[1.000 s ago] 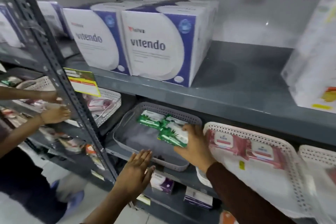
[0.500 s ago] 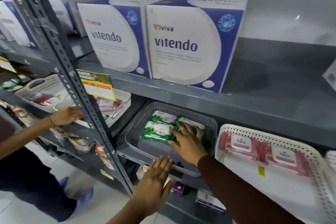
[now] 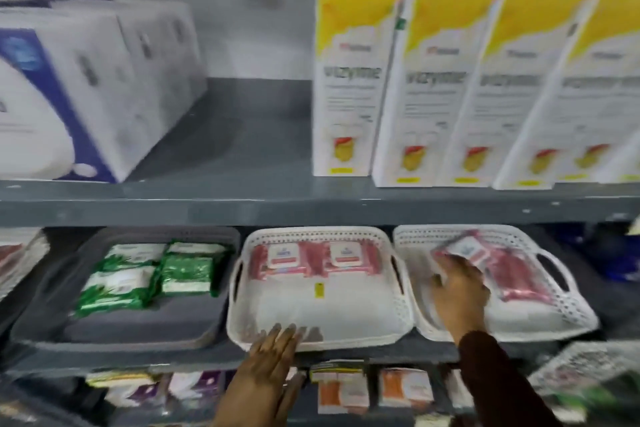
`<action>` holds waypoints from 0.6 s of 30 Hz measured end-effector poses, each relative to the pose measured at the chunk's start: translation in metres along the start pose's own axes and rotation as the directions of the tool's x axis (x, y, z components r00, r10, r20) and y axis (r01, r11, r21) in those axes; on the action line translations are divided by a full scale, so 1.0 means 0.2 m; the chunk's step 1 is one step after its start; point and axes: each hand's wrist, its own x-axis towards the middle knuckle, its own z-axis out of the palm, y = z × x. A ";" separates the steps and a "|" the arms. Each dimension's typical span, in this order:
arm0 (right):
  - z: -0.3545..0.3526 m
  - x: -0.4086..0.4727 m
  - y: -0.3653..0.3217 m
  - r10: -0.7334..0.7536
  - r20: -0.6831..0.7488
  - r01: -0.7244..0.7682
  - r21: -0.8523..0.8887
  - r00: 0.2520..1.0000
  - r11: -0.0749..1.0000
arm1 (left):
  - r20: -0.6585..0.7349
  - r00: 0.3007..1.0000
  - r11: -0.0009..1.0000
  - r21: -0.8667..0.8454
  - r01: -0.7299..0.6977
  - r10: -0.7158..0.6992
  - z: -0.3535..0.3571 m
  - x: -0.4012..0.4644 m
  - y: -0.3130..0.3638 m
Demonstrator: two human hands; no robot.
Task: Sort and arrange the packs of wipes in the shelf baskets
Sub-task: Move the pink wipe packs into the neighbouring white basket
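- On the middle shelf, the right hand reaches into the right white basket, fingers spread over loose pink packs (no grip yet), probably to straighten them.
- The left hand, open and flat, steadies the middle basket.
- Green packs sit sorted in the grey basket.

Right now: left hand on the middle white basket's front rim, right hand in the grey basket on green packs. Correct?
Not quite. The head view shows the right hand in the right white basket on pink packs. The left hand is on the middle basket's rim.
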 end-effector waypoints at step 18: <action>0.14 0.50 0.45 0.515 0.592 -0.748 0.643 0.620 0.161 | 0.034 0.993 0.990 -0.078 0.116 -0.114 0.03 0.03 0.18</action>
